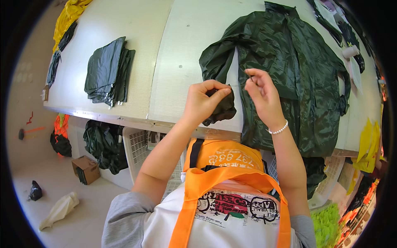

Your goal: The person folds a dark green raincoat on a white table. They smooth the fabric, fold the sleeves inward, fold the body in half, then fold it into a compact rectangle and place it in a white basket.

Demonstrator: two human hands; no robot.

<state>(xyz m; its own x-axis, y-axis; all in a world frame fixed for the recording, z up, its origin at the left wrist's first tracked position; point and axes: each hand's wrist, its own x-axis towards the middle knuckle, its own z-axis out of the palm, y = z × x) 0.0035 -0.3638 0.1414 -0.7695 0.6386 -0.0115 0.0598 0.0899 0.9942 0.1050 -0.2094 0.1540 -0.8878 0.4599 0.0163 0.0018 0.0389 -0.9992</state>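
A dark green rain jacket (285,62) lies spread on the work table, its collar at the far side and its front facing up. My left hand (202,101) pinches a bunched piece of dark green fabric (225,108) near the table's front edge. This piece is in line with the jacket's left-lying sleeve; my hand hides whether the two are joined. Over the jacket's left side, my right hand (264,97) is raised with thumb and fingers close together. Something small, thin and dark shows at its fingertips, too small to name.
A stack of folded dark green garments (108,72) lies on the table (173,53) to the left. Yellow fabric (68,20) hangs at the far left corner. White plastic crates (138,151) stand under the front edge. A cardboard box (86,169) is on the floor.
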